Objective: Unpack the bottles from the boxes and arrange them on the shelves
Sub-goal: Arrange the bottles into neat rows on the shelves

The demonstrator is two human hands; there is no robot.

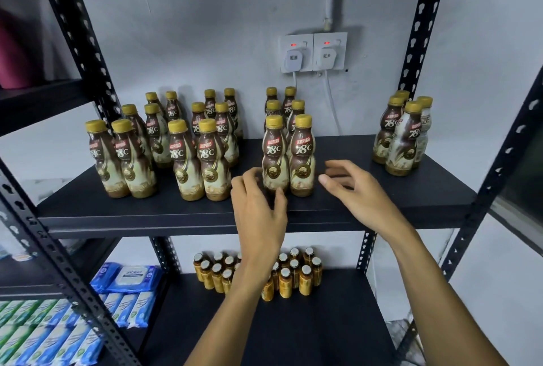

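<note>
A pale grey wall [205,27] carries two switched sockets [313,42] with white plugs [293,57], behind black metal shelving [417,27].

Black shelf board [411,198]: wide bare stretch noted between middle cluster of gold-capped brown plastic bottles [289,142] and right cluster [405,136]; narrower gap noted toward left cluster [164,145].

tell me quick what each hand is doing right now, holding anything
left hand: curled at the base of a front bottle, grip cannot be told
right hand: open, holding nothing
</note>
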